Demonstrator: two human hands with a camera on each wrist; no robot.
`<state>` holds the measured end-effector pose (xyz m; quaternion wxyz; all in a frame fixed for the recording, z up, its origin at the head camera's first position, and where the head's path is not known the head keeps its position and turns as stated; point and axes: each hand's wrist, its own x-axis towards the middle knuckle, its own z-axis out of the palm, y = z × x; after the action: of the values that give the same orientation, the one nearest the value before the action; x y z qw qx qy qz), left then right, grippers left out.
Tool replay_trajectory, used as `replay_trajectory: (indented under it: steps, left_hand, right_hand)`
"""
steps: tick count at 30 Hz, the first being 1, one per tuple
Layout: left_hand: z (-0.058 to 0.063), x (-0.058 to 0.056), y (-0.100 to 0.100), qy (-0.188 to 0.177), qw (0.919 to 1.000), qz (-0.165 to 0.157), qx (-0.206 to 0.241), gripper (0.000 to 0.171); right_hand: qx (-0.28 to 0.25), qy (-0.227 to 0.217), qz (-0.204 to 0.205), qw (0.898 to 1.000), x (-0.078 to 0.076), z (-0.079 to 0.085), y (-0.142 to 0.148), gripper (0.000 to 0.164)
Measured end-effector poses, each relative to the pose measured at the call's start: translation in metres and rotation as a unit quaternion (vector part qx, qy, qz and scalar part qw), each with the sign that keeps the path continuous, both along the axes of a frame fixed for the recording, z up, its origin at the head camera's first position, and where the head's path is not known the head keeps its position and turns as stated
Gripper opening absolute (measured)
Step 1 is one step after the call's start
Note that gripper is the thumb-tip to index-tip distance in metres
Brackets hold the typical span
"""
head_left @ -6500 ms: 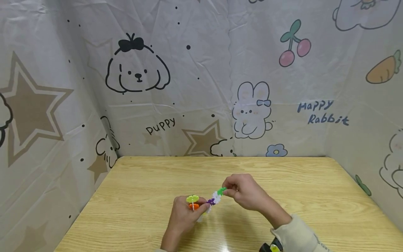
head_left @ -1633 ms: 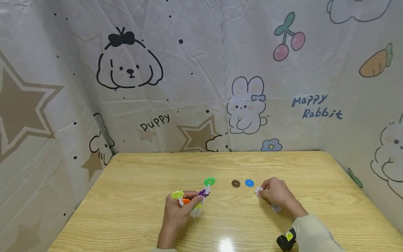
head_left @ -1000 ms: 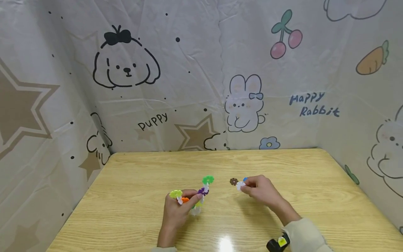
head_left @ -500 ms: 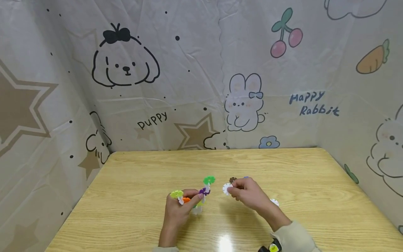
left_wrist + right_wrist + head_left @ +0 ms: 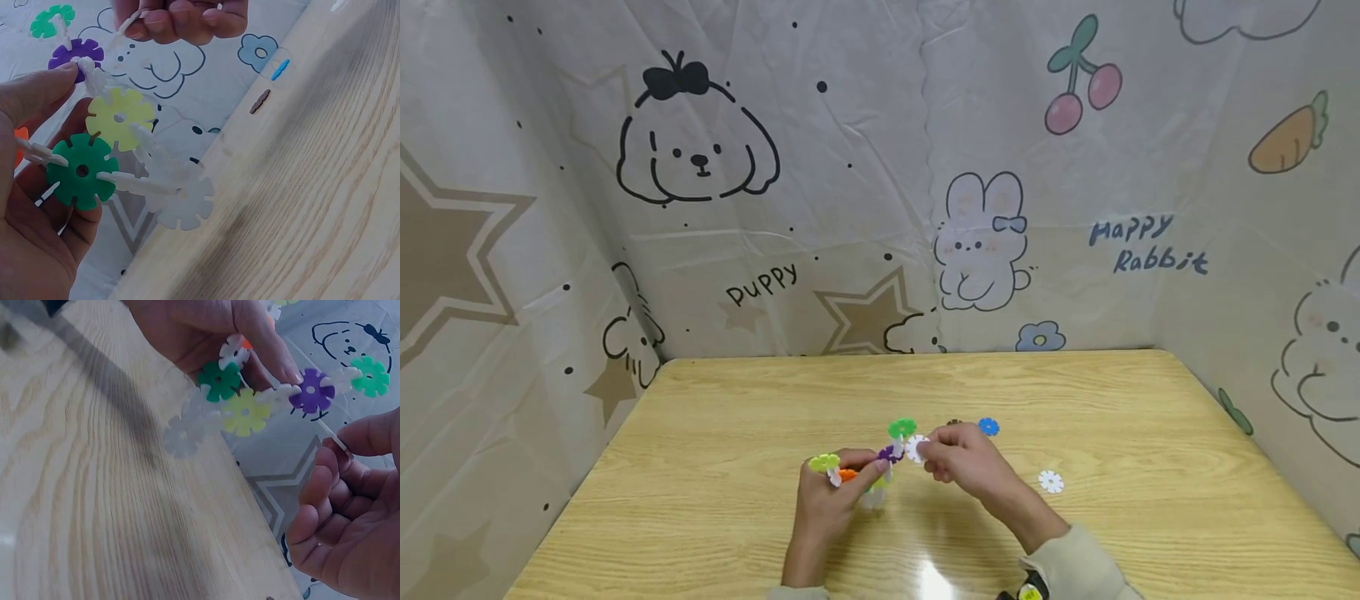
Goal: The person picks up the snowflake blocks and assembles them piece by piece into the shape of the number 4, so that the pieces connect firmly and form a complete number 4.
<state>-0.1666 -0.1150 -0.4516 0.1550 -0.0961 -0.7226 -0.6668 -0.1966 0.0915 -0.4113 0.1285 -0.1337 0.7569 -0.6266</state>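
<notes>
My left hand (image 5: 831,504) grips a chain of slotted plastic snowflake discs, its thumb on the purple disc (image 5: 312,391). White discs link the purple one to a bright green disc (image 5: 902,428) at the top end and to a yellow disc (image 5: 120,119). A dark green disc (image 5: 82,170), a translucent disc (image 5: 181,203), an orange disc (image 5: 847,476) and a lime disc (image 5: 824,462) belong to it too. Between thumb and fingers, my right hand (image 5: 973,471) pinches a loose white disc (image 5: 915,450) beside the purple one. Whether their slots have engaged, I cannot tell.
On the wooden table (image 5: 737,417) lie a blue disc (image 5: 988,427), a brown disc (image 5: 260,101) partly hidden behind the right hand in the head view, and another white disc (image 5: 1051,482) farther right. A printed curtain (image 5: 850,167) hangs behind the table.
Earlier, my right hand held the chain's green end. It then took a white disc from the table's right side and carried it left to the chain. My left hand keeps its grip.
</notes>
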Motion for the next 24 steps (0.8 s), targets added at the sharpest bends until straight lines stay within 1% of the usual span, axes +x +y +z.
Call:
replay_trajectory:
  steps: [6,9,14,18,24]
  left_hand:
    - [-0.0015,-0.001,0.0,0.008,1.0,0.0,0.0,0.007]
    - [-0.0022,-0.0014,-0.0001,0.007,1.0,0.004,-0.003,0.007]
    - [-0.0026,-0.0019,0.0004,0.01,0.9999,0.001,0.003,0.007]
    - [-0.0023,-0.0016,0.0014,0.016,0.9998,0.0,0.014,0.007]
    - [-0.002,-0.0009,0.0023,0.03,0.9995,0.004,0.013,0.007]
  right_hand:
    - [-0.021,-0.009,0.008,1.0,0.0012,0.0004,-0.0045,0.023]
    - [-0.026,-0.014,0.01,1.0,0.0017,0.0008,-0.0058,0.023]
    - [-0.035,-0.026,0.014,0.999,0.0012,-0.0001,-0.0061,0.022]
    - [-0.025,-0.025,0.024,0.999,0.0015,-0.001,-0.0057,0.023]
    - [-0.005,-0.018,0.03,0.999,0.0032,-0.0024,-0.0061,0.025]
